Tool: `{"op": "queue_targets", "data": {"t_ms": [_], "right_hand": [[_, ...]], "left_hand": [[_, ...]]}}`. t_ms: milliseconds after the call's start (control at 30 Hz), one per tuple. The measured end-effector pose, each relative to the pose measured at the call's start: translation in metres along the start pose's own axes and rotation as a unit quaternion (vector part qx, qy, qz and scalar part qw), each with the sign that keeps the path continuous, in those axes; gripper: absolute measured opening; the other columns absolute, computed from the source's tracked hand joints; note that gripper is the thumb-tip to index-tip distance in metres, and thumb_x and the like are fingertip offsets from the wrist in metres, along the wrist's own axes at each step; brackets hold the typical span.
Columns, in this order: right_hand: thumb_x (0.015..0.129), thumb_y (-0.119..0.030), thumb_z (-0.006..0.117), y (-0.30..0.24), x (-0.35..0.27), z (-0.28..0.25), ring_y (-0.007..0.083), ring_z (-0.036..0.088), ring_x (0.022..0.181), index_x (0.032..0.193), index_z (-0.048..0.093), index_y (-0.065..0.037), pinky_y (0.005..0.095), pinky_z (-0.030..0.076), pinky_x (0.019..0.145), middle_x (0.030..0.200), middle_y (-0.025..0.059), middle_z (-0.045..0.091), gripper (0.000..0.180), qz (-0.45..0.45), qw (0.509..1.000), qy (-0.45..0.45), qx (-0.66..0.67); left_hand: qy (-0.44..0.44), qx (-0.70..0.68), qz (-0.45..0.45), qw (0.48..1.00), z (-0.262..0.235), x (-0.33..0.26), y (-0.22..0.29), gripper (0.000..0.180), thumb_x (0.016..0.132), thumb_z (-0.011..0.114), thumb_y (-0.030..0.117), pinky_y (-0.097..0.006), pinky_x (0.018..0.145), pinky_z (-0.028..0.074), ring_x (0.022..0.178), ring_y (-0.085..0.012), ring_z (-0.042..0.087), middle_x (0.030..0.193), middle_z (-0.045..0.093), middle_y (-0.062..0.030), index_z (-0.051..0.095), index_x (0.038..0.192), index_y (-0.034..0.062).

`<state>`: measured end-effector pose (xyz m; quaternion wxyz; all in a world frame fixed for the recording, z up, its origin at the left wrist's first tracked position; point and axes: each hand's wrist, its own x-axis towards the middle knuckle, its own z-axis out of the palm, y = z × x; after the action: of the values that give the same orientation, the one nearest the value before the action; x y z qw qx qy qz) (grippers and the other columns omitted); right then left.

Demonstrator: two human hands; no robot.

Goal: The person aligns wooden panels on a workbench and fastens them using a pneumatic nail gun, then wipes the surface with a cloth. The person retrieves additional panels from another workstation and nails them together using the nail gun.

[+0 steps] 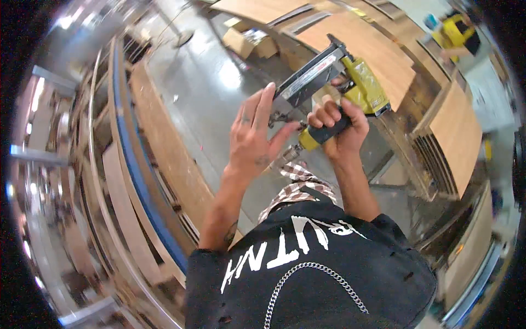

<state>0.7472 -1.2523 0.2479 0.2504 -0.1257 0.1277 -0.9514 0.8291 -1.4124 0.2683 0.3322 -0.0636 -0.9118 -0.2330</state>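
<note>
While gripped, nail gun (339,77) apparently above right hand (335,129).

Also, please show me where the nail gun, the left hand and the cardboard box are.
nail gun (364,82), head view, on its yellow-green body.
left hand (251,137), head view, on the back of the hand.
cardboard box (241,43), head view, on its side wall, on the floor.

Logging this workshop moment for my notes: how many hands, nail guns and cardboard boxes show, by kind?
Hands: 2, the left hand and the right hand
Yellow nail gun: 1
Cardboard box on the floor: 1
Total: 4
</note>
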Motion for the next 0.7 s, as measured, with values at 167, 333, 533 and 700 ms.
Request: {"op": "queue_targets", "data": {"t_ms": [167,333,533,700], "right_hand": [[0.086,-0.021,0.048,-0.008,0.029,-0.025,0.0089,0.039,0.055,0.109,0.051,-0.010,0.0265,0.035,0.058,0.061,-0.0035,0.037,0.026,-0.095,0.993,0.021,0.065],[0.084,-0.023,0.049,-0.026,0.077,-0.063,0.0090,0.039,0.052,0.097,0.052,-0.009,0.0260,0.036,0.056,0.057,-0.0039,0.037,0.019,-0.155,0.983,0.003,0.094],[0.082,-0.024,0.054,-0.016,0.153,-0.078,0.0079,0.038,0.045,0.093,0.057,-0.009,0.0260,0.036,0.049,0.054,-0.0053,0.039,0.019,-0.175,0.983,-0.058,-0.020],[0.077,-0.013,0.062,0.002,0.201,-0.045,0.0126,0.042,0.049,0.097,0.053,-0.002,0.0306,0.038,0.051,0.056,0.0001,0.040,0.024,-0.183,0.951,0.169,-0.184]], "left_hand": [[0.028,-0.052,0.126,0.990,0.039,0.054,-0.038,0.065,0.065,0.081,0.016,-0.035,0.058,0.050,0.068,-0.0266,0.060,0.086,0.059,-0.0136,0.049,0.119,-0.0012],[-0.032,-0.092,0.182,0.978,0.061,0.097,-0.080,0.065,0.062,0.083,0.017,-0.034,0.056,0.049,0.060,-0.0233,0.058,0.081,0.058,-0.0118,0.050,0.116,-0.0010],[0.075,-0.521,0.067,0.848,0.125,0.173,-0.127,0.066,0.088,0.049,0.053,-0.036,0.076,0.048,0.090,-0.0280,0.058,0.102,0.057,-0.0187,0.039,0.123,-0.0015],[-0.065,-0.592,-0.119,0.795,0.160,0.222,-0.173,0.070,0.094,0.021,0.057,-0.034,0.090,0.041,0.097,-0.0221,0.053,0.106,0.054,-0.0148,0.034,0.128,-0.0023]]}}
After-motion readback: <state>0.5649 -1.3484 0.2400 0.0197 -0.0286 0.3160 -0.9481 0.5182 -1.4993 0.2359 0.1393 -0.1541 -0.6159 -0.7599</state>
